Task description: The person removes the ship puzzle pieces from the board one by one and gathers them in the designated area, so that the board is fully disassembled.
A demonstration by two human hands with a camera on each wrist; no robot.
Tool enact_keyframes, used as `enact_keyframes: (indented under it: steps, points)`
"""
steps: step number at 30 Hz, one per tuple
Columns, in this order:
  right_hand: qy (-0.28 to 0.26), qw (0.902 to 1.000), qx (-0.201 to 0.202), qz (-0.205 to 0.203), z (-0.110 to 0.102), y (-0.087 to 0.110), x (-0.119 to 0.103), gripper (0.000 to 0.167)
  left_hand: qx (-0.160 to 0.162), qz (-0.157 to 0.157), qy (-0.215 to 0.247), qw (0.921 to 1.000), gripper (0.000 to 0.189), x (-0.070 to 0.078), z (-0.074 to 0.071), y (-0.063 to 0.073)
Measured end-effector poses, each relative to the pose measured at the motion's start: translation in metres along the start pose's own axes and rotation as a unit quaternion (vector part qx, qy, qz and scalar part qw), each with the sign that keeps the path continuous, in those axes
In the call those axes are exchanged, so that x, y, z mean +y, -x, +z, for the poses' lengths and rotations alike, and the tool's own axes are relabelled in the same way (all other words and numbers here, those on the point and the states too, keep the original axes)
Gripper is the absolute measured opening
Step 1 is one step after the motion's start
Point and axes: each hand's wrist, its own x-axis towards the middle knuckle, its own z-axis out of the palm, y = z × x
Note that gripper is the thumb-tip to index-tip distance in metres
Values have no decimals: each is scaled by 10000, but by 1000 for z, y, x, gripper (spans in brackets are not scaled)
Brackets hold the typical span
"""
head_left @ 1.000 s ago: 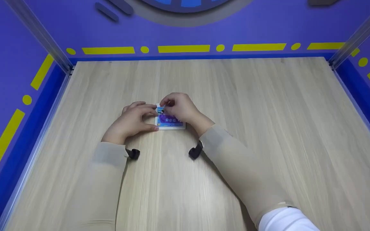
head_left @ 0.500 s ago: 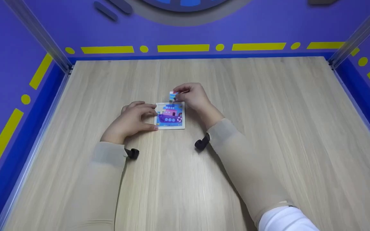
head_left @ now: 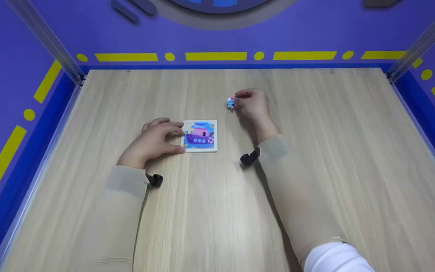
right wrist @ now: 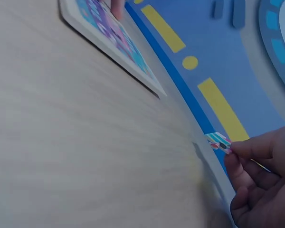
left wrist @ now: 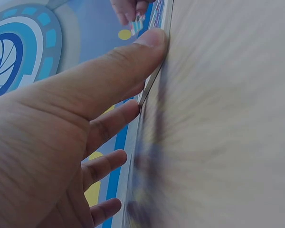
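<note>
I've got the left hand point(head_left: 151, 141) ungripped, fingers resting on the picture board point(head_left: 200, 136)'s left edge, probably so it won't skid. My right hand point(head_left: 254, 105) pinches a small striped piece point(head_left: 230, 102) nearer the worktop point(head_left: 315, 124)'s back edge, likely side-on for control.

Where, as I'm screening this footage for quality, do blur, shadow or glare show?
Head: mostly clear, with a pale sheen on the tabletop and soft shadow beside the right sleeve; left wrist: tabletop blurred into streaks, shadow near the left hand; right wrist: tabletop smeared, shadow beside the right hand.
</note>
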Motion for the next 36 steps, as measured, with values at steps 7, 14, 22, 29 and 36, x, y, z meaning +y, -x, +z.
enact_keyframes:
  steps: [7, 14, 22, 29, 36]
  points:
    - [724, 9958, 551, -88, -16, -10, 7, 24, -28, 43, -34, 10000, 56, 0, -1, 0]
    - [1056, 9919, 705, 21, -19, -15, 9, 25, -27, 55, -1, 10000, 54, 0, 0, 0]
    - [1059, 9920, 688, 54, -18, -16, 11, 26, -42, 4, 31, 10000, 55, -1, 0, 0]
    - [1227, 9891, 818, -42, -21, -15, 11, 27, -36, 93, -11, 9999, 56, -1, -1, -1]
    - [1029, 9918, 726, -231, -15, -12, 4, 29, -29, 62, -37, 10000, 55, -1, -1, 0]
